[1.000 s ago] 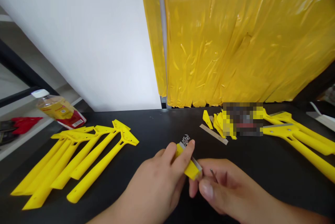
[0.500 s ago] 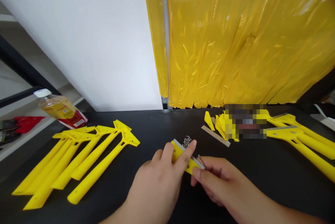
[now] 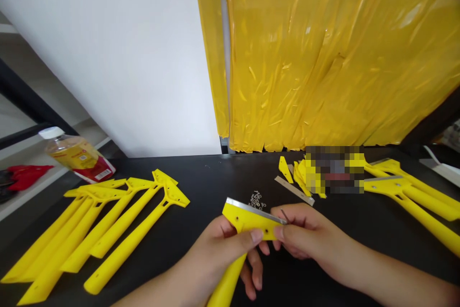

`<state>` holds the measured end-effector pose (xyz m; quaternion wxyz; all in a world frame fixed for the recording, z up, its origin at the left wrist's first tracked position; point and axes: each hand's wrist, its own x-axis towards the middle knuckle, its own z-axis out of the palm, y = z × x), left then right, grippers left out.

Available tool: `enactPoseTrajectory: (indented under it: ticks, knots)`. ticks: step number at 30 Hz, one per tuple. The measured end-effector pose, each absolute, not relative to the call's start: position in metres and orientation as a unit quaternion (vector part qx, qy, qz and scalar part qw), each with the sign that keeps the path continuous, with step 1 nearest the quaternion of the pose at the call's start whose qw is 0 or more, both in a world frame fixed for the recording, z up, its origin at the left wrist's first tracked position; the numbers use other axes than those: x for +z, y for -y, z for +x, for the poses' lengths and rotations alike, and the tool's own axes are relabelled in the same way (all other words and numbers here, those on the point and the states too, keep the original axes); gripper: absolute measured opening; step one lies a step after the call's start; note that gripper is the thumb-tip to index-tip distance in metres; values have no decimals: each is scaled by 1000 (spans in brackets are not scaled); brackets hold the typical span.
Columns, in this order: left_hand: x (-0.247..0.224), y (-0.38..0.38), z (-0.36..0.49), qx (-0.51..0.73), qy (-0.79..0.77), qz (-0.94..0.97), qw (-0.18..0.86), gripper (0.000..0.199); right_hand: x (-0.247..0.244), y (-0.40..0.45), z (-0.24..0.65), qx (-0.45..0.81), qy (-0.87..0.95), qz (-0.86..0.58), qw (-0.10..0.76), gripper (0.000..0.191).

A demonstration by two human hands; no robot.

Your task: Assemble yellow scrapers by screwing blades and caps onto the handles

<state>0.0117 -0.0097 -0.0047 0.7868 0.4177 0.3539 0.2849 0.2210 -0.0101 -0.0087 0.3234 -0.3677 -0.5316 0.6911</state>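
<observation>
yellow scraper (image 3: 247, 223) flipped over since half second ago: left hand (image 3: 224, 245) was wrapped over head, now grasps neck, thumb on face, handle showing below. right hand (image 3: 305, 231) pinches right end of head, thin metal rod (image 3: 284, 214) poking out of same fingers. scraper held over black table (image 3: 201, 230), just in front of small-hardware pile (image 3: 255, 198). meaning: holed face and metal strip (image 3: 251, 210) exposed; can't tell if screws sit in holes.
</observation>
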Motion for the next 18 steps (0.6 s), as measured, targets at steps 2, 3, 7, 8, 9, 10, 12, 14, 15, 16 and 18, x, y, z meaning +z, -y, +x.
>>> enactPoseTrajectory:
  ticks: [2, 3, 7, 8, 9, 10, 12, 14, 15, 16, 18]
  knots:
    - [-11, 10, 13, 282, -367, 420, 781, 31, -11, 9, 222, 691, 543, -352, 321, 32]
    - [-13, 9, 12, 284, -379, 420, 774, 31, -13, 8, 223, 684, 550, -354, 323, 34]
    - [-18, 0, 7, 300, -427, 413, 746, 37, -15, 1, 225, 622, 582, -419, 314, 43]
    - [-19, -2, 5, 306, -434, 412, 741, 38, -15, 0, 225, 604, 588, -437, 313, 44]
    - [-20, -4, 4, 309, -437, 412, 737, 38, -14, -2, 225, 588, 596, -447, 315, 44]
    - [-21, -6, 3, 314, -441, 412, 734, 38, -14, -3, 224, 574, 606, -448, 322, 42]
    - [-23, -6, 2, 314, -439, 414, 733, 38, -14, -3, 223, 560, 619, -439, 333, 37]
    - [-26, -4, 3, 309, -437, 413, 737, 41, -16, -2, 222, 565, 612, -440, 336, 36]
    - [-28, -3, 3, 304, -435, 412, 741, 43, -17, -1, 222, 574, 601, -444, 335, 36]
    - [-29, -1, 4, 298, -432, 411, 745, 44, -19, 0, 222, 587, 586, -447, 334, 38]
    - [-33, 2, 5, 296, -432, 407, 748, 47, -22, 2, 222, 621, 553, -444, 333, 39]
